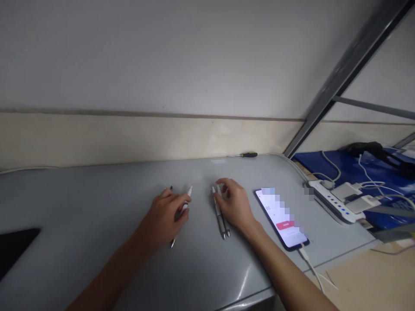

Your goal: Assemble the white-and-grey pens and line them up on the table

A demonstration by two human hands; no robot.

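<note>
Your left hand lies palm down on the grey table, fingers curled loosely over a white pen; whether they actually clamp it cannot be told, since the hand covers the middle of the barrel and only the white upper end past the fingertips and the metal tip below the palm show. A small dark tip pokes out beyond your knuckles, too small to identify. Your right hand rests just beside it, fingers bent and touching the upper ends of two silver pens lying side by side, tips pointing toward you; its grip is also hidden, the fingertips being folded under. Right of that hand, near but apart, a phone lies face up, screen lit and partly pixelated, a white cable leaving its near end. Further right, a white power strip with plugged-in chargers at the table edge. A screwdriver lies at the far edge by the wall. A dark shape at left is cut off by the frame
</note>
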